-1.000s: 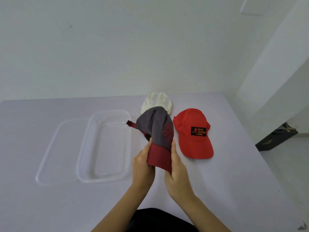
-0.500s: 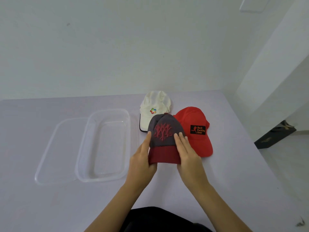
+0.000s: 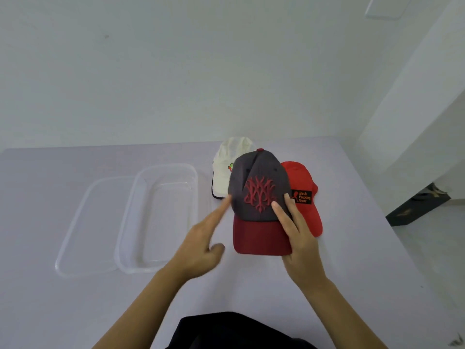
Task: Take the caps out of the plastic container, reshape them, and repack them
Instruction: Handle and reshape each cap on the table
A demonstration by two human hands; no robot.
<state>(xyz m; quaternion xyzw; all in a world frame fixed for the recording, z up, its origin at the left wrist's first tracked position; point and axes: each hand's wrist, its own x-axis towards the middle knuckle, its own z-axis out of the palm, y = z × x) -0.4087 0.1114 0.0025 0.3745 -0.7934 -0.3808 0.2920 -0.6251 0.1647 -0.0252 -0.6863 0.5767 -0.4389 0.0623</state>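
Right hand [image 3: 300,238] is seen grasping the grey and maroon cap [image 3: 259,197] along its right side, fingers [image 3: 281,212] laid up over the crown front and the palm against the brim edge. Whether the cap is lifted or resting on the table [image 3: 352,285] cannot be told. Its long axis runs from the brim, nearest the body, away to the crown button at the far end — so the brim points back toward the person. Left hand [image 3: 201,245] is held open and blurred just left of the cap, its index fingertip at the crown's left edge, nothing gripped. Beyond the held cap, partly covered by it, a white cap [image 3: 226,170] lies to the far left and a red cap [image 3: 305,195] to the right, past the right hand's fingers. Further left of the left hand the clear plastic container [image 3: 130,243] lies empty, its long axis running away from the body, with its lid [image 3: 75,238] beside it — repacking is judged to call for a leftward carry, for which the left hand is the nearer
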